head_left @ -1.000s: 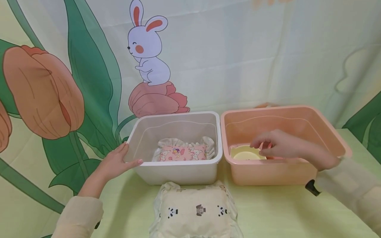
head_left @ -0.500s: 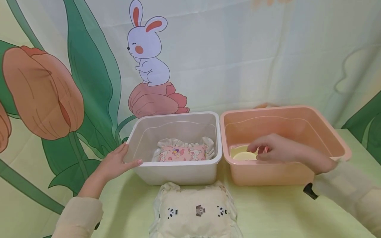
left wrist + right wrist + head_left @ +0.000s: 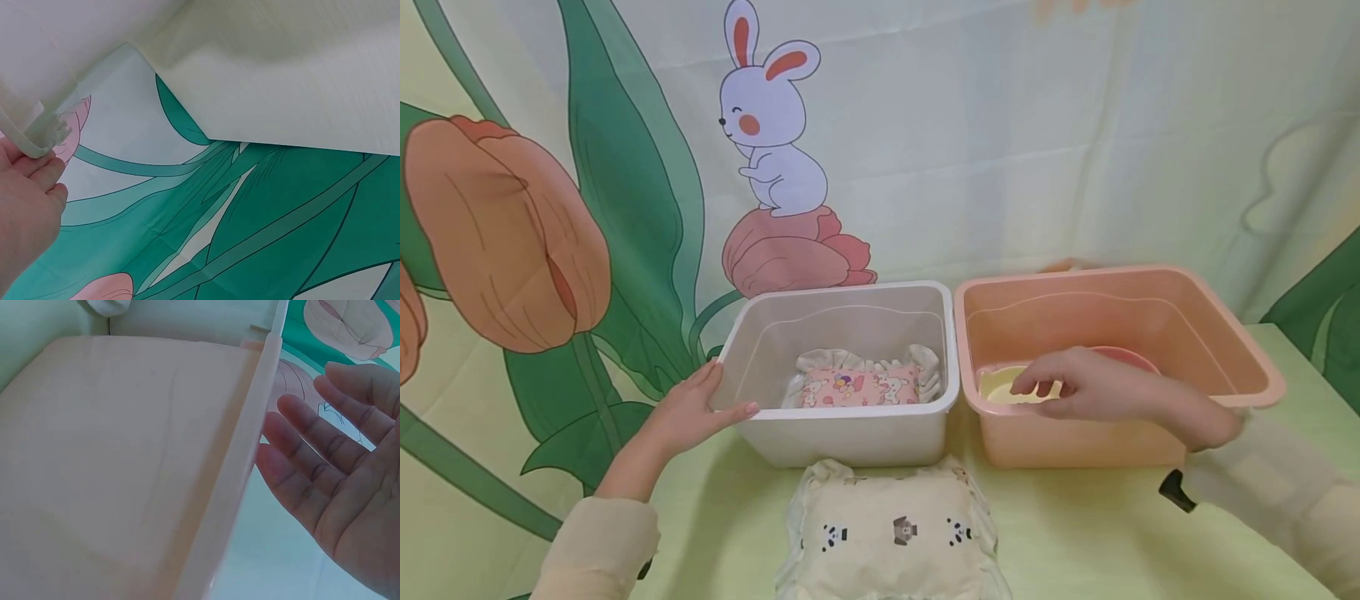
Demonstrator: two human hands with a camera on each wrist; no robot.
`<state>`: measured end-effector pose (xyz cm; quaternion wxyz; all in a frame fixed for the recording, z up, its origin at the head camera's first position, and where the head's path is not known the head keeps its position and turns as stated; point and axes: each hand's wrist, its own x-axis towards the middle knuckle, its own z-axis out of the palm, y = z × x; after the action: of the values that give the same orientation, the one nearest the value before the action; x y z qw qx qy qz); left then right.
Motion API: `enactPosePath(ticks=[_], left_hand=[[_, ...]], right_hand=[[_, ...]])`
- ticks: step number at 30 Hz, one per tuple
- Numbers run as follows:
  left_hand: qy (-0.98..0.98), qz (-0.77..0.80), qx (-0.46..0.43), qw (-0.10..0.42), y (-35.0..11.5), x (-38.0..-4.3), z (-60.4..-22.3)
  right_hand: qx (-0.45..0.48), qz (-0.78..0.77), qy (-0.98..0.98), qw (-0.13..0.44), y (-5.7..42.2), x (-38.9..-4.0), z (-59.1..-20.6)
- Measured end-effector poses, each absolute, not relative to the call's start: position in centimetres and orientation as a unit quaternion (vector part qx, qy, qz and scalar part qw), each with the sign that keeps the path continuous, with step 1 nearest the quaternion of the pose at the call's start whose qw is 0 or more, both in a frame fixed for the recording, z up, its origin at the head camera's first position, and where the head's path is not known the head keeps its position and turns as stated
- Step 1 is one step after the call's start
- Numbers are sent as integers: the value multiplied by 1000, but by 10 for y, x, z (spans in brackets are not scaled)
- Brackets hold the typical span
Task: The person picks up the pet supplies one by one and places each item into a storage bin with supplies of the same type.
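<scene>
My left hand (image 3: pixel 683 421) holds the front-left corner of a white plastic storage bin (image 3: pixel 850 433), thumb on the front rim and fingers along its left side. Inside that bin lies a pink rabbit-print pillow (image 3: pixel 861 387) with a ruffled edge. To its right stands a peach plastic bin (image 3: pixel 1075 446). My right hand (image 3: pixel 1093 387) hovers by the front rim of this bin with loosely bent fingers and nothing between them. It overlaps a yellow bowl-like dish (image 3: pixel 1000 385) in the bin. Behind it shows part of a red round-edged thing (image 3: pixel 1127 357).
A cream pillow (image 3: pixel 898 546) with panda and dog prints lies in front of the white bin on the green-covered table (image 3: pixel 1082 533). Behind the bins hangs a cloth backdrop (image 3: pixel 970 167) with a rabbit and tulips.
My right hand has shifted a little left and down toward the peach bin's front rim. More of the red round-edged thing shows behind it. My left hand has stayed put.
</scene>
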<state>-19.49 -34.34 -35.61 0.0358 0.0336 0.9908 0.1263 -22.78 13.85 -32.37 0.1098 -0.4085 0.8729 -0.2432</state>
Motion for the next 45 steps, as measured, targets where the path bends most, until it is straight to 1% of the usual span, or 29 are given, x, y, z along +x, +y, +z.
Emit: enactPosePath(ticks=[13, 33, 45], left_hand=[[991, 128, 37, 33, -343, -194, -355], [990, 127, 42, 32, -342, -194, -355], [991, 126, 42, 30, -342, -193, -355]], right_hand=[[-430, -245, 863, 99, 136, -223, -325], [-424, -253, 860, 131, 127, -207, -319], [-401, -257, 868, 143, 123, -197, -326]])
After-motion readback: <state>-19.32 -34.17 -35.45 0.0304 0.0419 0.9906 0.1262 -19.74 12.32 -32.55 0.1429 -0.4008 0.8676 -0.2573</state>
